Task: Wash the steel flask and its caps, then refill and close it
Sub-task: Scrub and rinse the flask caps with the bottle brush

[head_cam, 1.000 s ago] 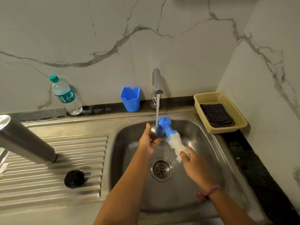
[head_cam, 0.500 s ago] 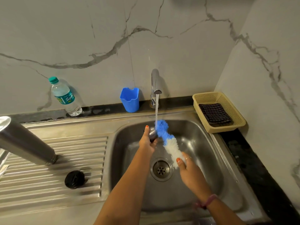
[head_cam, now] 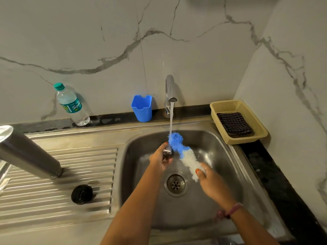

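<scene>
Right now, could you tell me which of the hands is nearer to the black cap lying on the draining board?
Left. The left hand holds a small steel cap over the basin, on the side toward the black cap; the right hand grips the brush farther right, beyond the drain.

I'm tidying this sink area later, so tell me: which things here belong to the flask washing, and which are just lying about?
In use:
steel flask on the drainboard
black cap beside it
small cap held by the left hand
bottle brush held by the right hand
running tap

Lying about:
plastic water bottle
blue cup
yellow basket holding a dark cloth
</scene>
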`<action>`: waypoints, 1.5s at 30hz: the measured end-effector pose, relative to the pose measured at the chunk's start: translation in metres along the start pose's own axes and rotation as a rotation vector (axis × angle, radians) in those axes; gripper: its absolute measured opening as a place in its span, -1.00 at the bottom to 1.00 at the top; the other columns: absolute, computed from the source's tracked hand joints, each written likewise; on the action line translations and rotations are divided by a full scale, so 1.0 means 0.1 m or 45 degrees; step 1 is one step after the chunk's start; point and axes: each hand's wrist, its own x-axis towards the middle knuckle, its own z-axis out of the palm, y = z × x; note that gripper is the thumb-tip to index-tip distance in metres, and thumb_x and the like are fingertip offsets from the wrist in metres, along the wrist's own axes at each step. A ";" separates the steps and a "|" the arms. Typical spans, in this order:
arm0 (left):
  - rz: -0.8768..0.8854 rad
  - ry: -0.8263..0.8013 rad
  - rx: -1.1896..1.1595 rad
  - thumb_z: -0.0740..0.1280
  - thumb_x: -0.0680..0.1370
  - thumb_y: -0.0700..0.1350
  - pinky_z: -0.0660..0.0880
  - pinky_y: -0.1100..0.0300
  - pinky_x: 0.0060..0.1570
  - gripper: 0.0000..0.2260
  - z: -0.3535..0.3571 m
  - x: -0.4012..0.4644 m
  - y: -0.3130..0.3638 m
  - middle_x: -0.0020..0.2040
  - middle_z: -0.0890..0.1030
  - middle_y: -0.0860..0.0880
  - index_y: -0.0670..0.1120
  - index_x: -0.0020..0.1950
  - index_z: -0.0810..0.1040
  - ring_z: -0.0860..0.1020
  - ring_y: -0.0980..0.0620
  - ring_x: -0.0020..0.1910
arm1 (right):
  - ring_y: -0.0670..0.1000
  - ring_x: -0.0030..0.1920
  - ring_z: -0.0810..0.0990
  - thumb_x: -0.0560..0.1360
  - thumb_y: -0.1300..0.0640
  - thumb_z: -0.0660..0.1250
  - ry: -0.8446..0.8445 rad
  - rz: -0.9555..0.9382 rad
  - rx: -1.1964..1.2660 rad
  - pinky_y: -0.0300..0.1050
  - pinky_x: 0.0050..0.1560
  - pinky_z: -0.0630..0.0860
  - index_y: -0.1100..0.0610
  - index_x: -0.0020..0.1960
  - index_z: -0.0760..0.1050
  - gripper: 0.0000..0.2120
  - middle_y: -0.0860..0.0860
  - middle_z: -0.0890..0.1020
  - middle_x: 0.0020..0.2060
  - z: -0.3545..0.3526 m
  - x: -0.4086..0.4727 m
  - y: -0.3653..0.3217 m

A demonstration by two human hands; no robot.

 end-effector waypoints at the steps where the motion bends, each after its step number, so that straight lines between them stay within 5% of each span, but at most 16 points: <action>1: -0.006 -0.009 0.006 0.57 0.38 -0.10 0.54 0.17 -0.36 -0.63 -0.02 -0.02 -0.01 -0.04 0.60 -0.19 -0.25 0.07 0.57 0.56 -0.04 -0.20 | 0.00 -0.08 0.54 0.64 0.04 0.08 -0.004 0.021 0.004 -0.15 -0.16 0.40 0.05 0.38 0.34 -0.67 0.03 0.59 0.05 -0.04 0.05 0.00; 3: -0.014 -0.033 0.000 0.55 0.40 -0.14 0.56 0.13 -0.34 -0.64 -0.05 -0.01 -0.03 0.03 0.60 -0.19 -0.22 0.11 0.55 0.60 -0.07 -0.10 | 0.00 -0.07 0.53 0.64 0.05 0.09 -0.001 0.048 0.023 -0.10 -0.05 0.46 0.06 0.36 0.37 -0.67 0.05 0.60 0.06 -0.09 0.13 -0.03; 7: -0.002 -0.100 -0.054 0.37 0.48 -0.18 0.56 -0.05 0.15 -0.80 -0.06 -0.03 0.02 0.12 0.62 -0.21 -0.16 0.08 0.51 0.62 -0.14 0.09 | 0.03 -0.02 0.56 0.64 0.05 0.09 -0.049 0.009 0.000 -0.09 -0.05 0.44 0.07 0.34 0.38 -0.69 0.06 0.60 0.09 -0.08 0.12 -0.09; 9: -0.016 -0.121 -0.066 0.31 0.45 -0.20 0.51 -0.06 0.22 -0.79 -0.07 -0.02 0.06 0.16 0.61 -0.22 -0.15 0.07 0.48 0.61 -0.16 0.15 | 0.06 0.02 0.57 0.64 0.04 0.09 -0.054 0.012 -0.014 -0.09 -0.06 0.44 0.05 0.34 0.38 -0.69 0.07 0.60 0.09 -0.09 0.11 -0.10; 14: -0.038 -0.198 -0.015 0.36 0.46 -0.18 0.57 0.01 0.05 -0.72 0.00 -0.01 0.06 0.14 0.62 -0.18 -0.14 0.16 0.51 0.60 -0.13 0.11 | 0.03 -0.03 0.55 0.63 0.07 0.11 -0.030 0.027 -0.007 -0.07 0.01 0.47 0.08 0.33 0.40 -0.69 0.06 0.60 0.08 -0.06 0.17 -0.09; 19: 0.026 -0.268 -0.012 0.49 0.48 -0.12 0.58 -0.09 0.16 -0.64 -0.02 0.07 0.06 0.13 0.66 -0.20 -0.17 0.23 0.54 0.66 -0.16 0.10 | 0.02 -0.03 0.57 0.64 0.07 0.09 -0.034 0.012 0.020 -0.10 -0.07 0.46 0.06 0.36 0.36 -0.68 0.04 0.60 0.06 -0.05 0.17 -0.06; 26: 0.125 -0.238 0.105 0.59 0.37 -0.20 0.65 -0.03 -0.12 -0.48 -0.08 0.09 0.01 0.09 0.60 -0.26 -0.30 0.23 0.48 0.66 -0.17 0.02 | 0.03 0.00 0.57 0.62 0.03 0.15 -0.016 0.036 0.042 -0.06 0.03 0.49 0.05 0.39 0.36 -0.65 0.04 0.60 0.09 -0.13 0.18 0.05; 28: 0.232 -0.216 0.344 0.67 0.24 -0.21 0.65 -0.02 -0.09 -0.30 -0.19 0.15 0.06 0.18 0.57 -0.23 -0.24 0.29 0.42 0.66 -0.14 0.03 | 0.02 0.09 0.55 0.60 0.00 0.19 -0.048 0.008 -0.053 -0.11 0.07 0.45 0.02 0.42 0.34 -0.60 0.03 0.57 0.20 -0.33 0.18 0.07; 32: 0.571 -0.201 0.958 0.61 0.25 -0.36 0.64 0.07 -0.01 -0.37 -0.37 0.25 0.11 0.15 0.53 -0.07 -0.07 0.19 0.41 0.59 -0.04 0.09 | -0.03 0.20 0.50 0.56 -0.03 0.28 -0.296 -0.006 -0.256 -0.22 0.10 0.33 0.01 0.42 0.36 -0.56 0.00 0.51 0.30 -0.74 0.34 0.04; 35: 0.701 -0.314 1.194 0.61 0.22 -0.36 0.58 0.27 -0.08 -0.37 -0.35 0.26 0.09 0.17 0.53 -0.05 -0.04 0.16 0.43 0.56 0.00 0.15 | -0.04 -0.17 0.53 0.57 -0.01 0.27 -0.459 0.112 -0.239 -0.19 -0.19 0.40 0.01 0.25 0.45 -0.73 0.05 0.59 -0.05 -0.84 0.62 -0.06; 37: 0.745 -0.297 1.254 0.61 0.21 -0.35 0.56 0.31 -0.08 -0.38 -0.34 0.27 0.06 0.17 0.52 -0.03 -0.03 0.14 0.43 0.55 0.03 0.14 | -0.10 -0.47 0.30 0.58 0.00 0.24 -0.542 0.219 -0.144 -0.22 -0.46 0.25 0.13 0.23 0.47 -0.71 0.02 0.43 -0.38 -0.85 0.81 -0.10; 40: 0.767 -0.271 1.241 0.61 0.20 -0.34 0.57 0.27 -0.04 -0.39 -0.38 0.30 0.11 0.15 0.54 -0.01 0.01 0.12 0.45 0.56 0.01 0.14 | -0.16 -0.60 0.21 0.61 0.05 0.21 -0.616 0.250 0.000 -0.32 -0.61 0.17 0.16 0.26 0.46 -0.71 -0.04 0.31 -0.47 -0.83 0.85 -0.16; 41: 0.781 -0.293 1.272 0.61 0.21 -0.34 0.55 0.32 -0.08 -0.39 -0.38 0.29 0.14 0.14 0.55 -0.01 0.00 0.13 0.46 0.56 0.02 0.12 | -0.15 -0.56 0.34 0.60 0.06 0.23 -0.607 0.156 -0.042 -0.33 -0.55 0.27 0.15 0.29 0.46 -0.69 -0.03 0.41 -0.43 -0.82 0.80 -0.19; 43: 0.815 -0.341 1.373 0.62 0.20 -0.33 0.52 0.41 -0.13 -0.38 -0.37 0.29 0.21 0.13 0.56 0.00 -0.04 0.17 0.48 0.57 0.04 0.09 | -0.05 -0.14 0.63 0.58 0.03 0.27 -0.545 -0.128 -0.346 -0.25 -0.17 0.46 0.08 0.37 0.43 -0.62 0.02 0.64 -0.08 -0.78 0.71 -0.24; 45: 0.814 -0.389 1.424 0.63 0.20 -0.32 0.53 0.43 -0.12 -0.37 -0.35 0.29 0.25 0.13 0.58 0.00 -0.06 0.19 0.50 0.58 0.07 0.09 | 0.01 0.11 0.57 0.59 0.00 0.22 -0.380 -0.407 -0.878 -0.17 -0.01 0.42 -0.09 0.43 0.35 -0.60 -0.01 0.59 0.17 -0.78 0.66 -0.27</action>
